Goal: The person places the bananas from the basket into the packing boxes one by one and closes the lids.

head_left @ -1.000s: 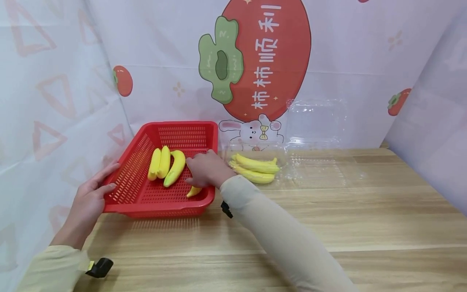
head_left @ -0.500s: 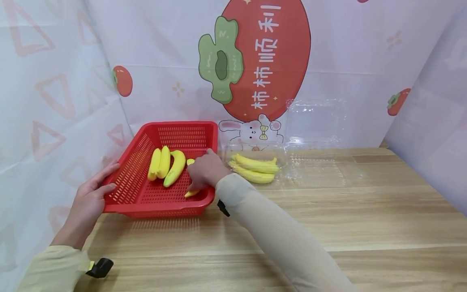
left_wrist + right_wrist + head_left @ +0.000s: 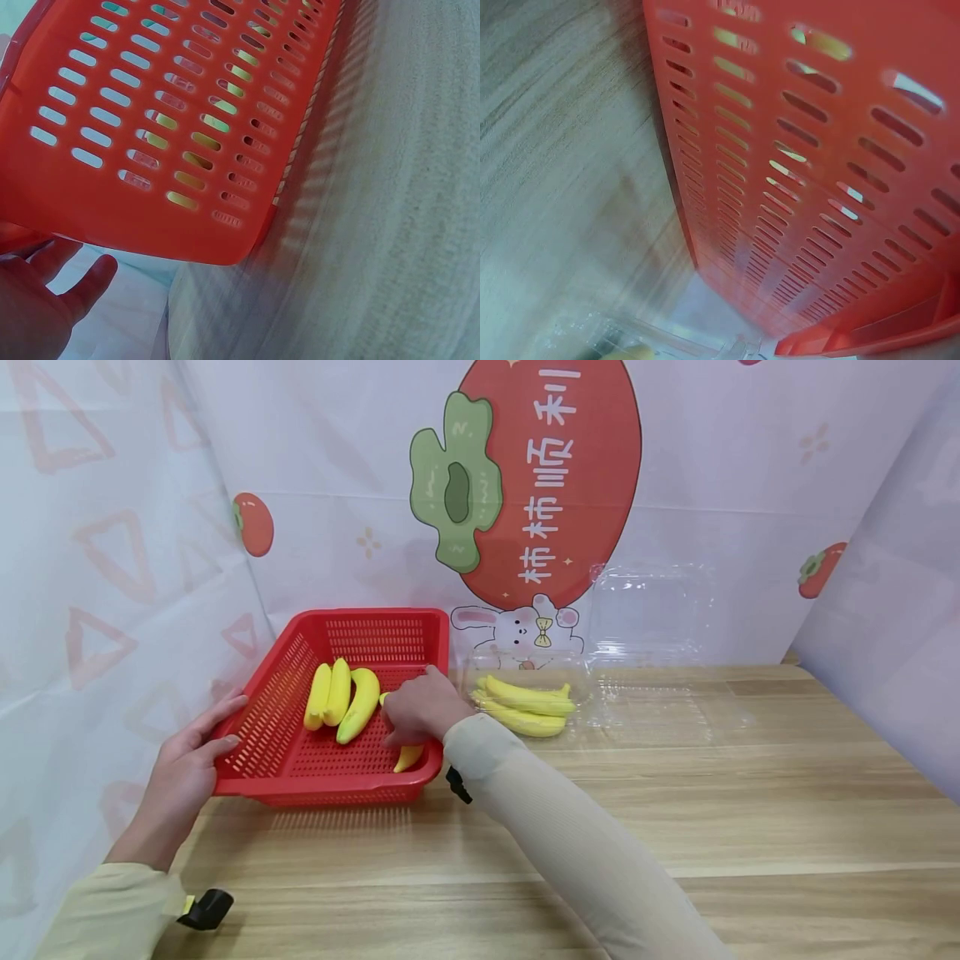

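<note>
Basket [image 3: 330, 787]: smooth plastic. Containers [image 3: 651, 653]: clear, glossy plastic. Tabletop [image 3: 750, 810]: wood-grained. Bananas [image 3: 360, 706]: smooth.

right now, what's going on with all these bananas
A person's left hand grips the rim of a red basket while their right hand reaches inside, over a partly hidden banana; whether it grips it is hidden. Three more bananas lie in the basket, and other bananas sit in clear plastic packaging on the table to its right.

Head view bright, even — glints on clear box [image 3: 648, 652], striped shadow below basket [image 3: 315, 787] — right wrist view hazy
</note>
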A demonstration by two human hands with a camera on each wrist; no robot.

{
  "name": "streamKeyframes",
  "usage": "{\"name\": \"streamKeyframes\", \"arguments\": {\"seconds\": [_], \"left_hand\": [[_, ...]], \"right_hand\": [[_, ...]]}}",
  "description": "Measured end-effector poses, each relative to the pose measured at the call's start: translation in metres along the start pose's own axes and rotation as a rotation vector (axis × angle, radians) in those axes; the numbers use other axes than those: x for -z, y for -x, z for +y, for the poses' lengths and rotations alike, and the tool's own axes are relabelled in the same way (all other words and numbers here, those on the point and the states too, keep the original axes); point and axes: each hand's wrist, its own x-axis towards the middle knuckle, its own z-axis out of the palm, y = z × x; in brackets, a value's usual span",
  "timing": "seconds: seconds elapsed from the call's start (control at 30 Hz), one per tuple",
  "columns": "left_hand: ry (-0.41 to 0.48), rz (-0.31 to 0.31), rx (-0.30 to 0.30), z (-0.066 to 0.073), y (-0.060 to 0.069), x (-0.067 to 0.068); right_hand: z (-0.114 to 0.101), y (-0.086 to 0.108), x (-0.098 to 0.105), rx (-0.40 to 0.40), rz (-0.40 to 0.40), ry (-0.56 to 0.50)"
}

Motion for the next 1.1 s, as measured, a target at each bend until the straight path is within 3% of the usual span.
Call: {"name": "streamKeyframes", "arguments": {"seconds": [0.33, 0.5, 0.87, 1.1], "left_hand": [[-0.011, 0.003, 0.008, -0.0005, -0.0004, 0.0003], [-0.001, 0.008, -0.021, -0.003, -0.0012, 0.0009], [-0.003, 0.005, -0.025, -0.0027, -0.0018, 0.0024], [-0.013, -0.002, -0.019, -0.0029, -0.0017, 0.002]], "right_hand": [[0.0025, -0.0026, 0.0017, 0.031, 0.027, -0.086], [0.0034, -0.0051, 0.0017, 0.038, 0.05, -0.141], [0.0046, 0.0009, 0.001, -0.058, 0.22, -0.466], [0.0054, 0.0045, -0.003, -0.097, 0.352, -0.562]]}}
